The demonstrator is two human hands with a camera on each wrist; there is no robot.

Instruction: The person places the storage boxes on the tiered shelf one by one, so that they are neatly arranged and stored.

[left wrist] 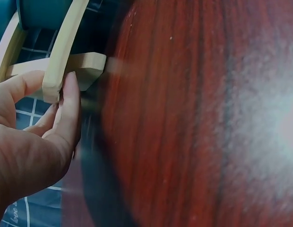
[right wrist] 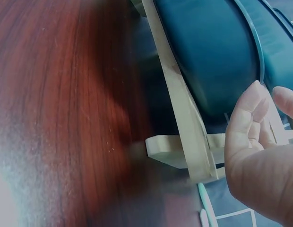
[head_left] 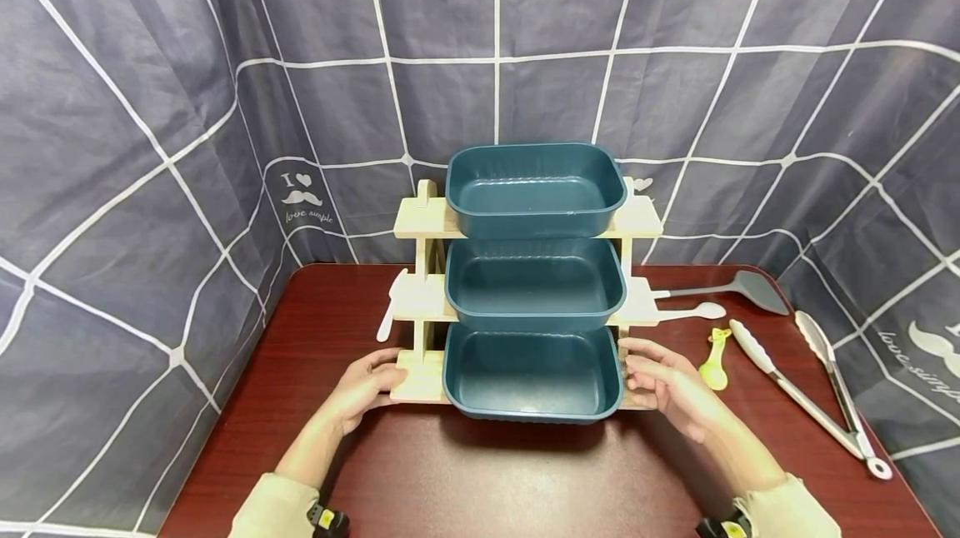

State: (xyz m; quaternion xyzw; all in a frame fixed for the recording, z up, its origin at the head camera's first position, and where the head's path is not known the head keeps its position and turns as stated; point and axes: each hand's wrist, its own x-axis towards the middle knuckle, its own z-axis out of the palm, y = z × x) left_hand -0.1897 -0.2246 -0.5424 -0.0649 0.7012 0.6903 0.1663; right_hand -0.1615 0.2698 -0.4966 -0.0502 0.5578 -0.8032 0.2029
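A three-tier pale wooden rack [head_left: 422, 300] stands on the table with its tiers stepped. Each tier carries a dark teal rectangular bin: the top bin [head_left: 536, 226], the middle bin [head_left: 534, 284] and the bottom bin [head_left: 533, 371]. At the lowest tier's left end, my left hand [head_left: 363, 392] pinches a slat [left wrist: 61, 54] between thumb and fingers. Across from it, my right hand [head_left: 675, 384] is at the rack's right end, close to the bottom bin. Its fingers are loosely bent, with a gap between thumb and fingertips in the right wrist view.
Right of the rack lie a grey spatula [head_left: 759, 291], a white spoon [head_left: 708, 311], a yellow-green spoon [head_left: 714, 367] and tongs [head_left: 810, 411]. A white utensil [head_left: 388, 317] lies to the left. A grey checked curtain [head_left: 442, 5] surrounds the dark red table [head_left: 487, 488].
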